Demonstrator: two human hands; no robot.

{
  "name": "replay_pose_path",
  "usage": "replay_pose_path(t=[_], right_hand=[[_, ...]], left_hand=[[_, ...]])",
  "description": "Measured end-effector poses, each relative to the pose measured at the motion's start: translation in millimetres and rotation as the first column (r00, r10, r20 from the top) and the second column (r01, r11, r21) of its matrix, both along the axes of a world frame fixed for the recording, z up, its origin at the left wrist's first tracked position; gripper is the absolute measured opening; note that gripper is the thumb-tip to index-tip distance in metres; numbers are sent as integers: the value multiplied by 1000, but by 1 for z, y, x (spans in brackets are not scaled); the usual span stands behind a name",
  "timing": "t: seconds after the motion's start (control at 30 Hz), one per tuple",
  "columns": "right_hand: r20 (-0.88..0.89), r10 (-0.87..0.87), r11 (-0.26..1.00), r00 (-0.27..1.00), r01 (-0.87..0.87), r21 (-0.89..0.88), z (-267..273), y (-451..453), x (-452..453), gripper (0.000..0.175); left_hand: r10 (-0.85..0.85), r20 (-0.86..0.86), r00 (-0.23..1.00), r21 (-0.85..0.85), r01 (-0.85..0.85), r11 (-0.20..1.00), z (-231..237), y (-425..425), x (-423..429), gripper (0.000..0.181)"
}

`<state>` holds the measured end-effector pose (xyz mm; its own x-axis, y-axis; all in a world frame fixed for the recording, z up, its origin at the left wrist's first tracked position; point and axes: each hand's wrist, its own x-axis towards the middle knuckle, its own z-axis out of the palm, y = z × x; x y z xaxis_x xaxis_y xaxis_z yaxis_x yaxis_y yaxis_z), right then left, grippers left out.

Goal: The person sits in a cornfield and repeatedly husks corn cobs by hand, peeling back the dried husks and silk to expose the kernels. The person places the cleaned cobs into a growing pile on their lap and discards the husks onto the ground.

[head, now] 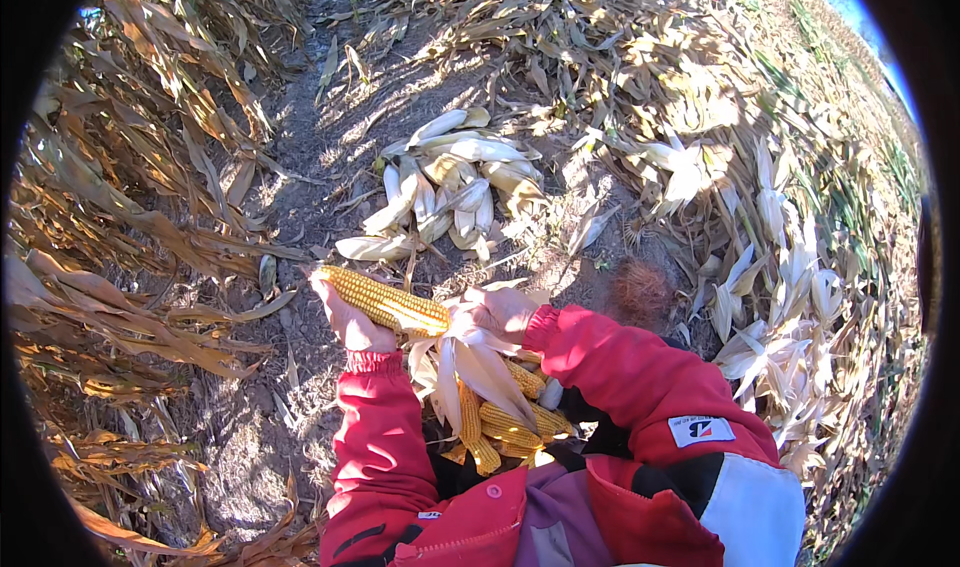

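My left hand (pixel 352 319) holds a yellow ear of corn (pixel 386 300), its bare kernels showing from the tip down to the base. At the base of the ear, my right hand (pixel 501 312) grips the pulled-back pale husk (pixel 480 368), whose leaves hang down and fan out. Beneath the hands, close to my body, lie several husked yellow ears (pixel 510 424), partly hidden by the husk and my sleeves. Ahead of my hands, a heap of corn ears in dry husks (pixel 450 177) rests on the soil.
Dry standing corn stalks (pixel 135 177) rise along the left. Flattened stalks and leaves (pixel 637 49) cover the ground at the top and right, with loose pale husks (pixel 772 357) at the right. A reddish-brown fibrous clump (pixel 641 293) lies right of my right hand.
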<state>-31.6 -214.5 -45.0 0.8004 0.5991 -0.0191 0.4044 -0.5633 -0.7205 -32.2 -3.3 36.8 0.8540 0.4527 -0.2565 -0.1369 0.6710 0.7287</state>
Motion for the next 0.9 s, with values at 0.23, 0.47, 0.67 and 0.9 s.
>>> replay_pose_path(t=[0.23, 0.47, 0.67, 0.9], right_hand=[[66, -199, 972, 978, 189, 140, 42, 14, -8, 67], [-555, 164, 806, 816, 214, 553, 23, 54, -31, 84], [-618, 466, 677, 633, 194, 710, 21, 55, -35, 80], [-560, 209, 879, 801, 98, 467, -8, 64, -48, 51]], left_hand=[[-173, 210, 962, 522, 39, 852, -16, -16, -11, 45], [-216, 221, 951, 413, 109, 904, -15, -28, -16, 43], [-211, 227, 951, 143, 182, 973, 7, -10, -16, 42], [-361, 277, 890, 381, 243, 892, 5, -14, -22, 50]])
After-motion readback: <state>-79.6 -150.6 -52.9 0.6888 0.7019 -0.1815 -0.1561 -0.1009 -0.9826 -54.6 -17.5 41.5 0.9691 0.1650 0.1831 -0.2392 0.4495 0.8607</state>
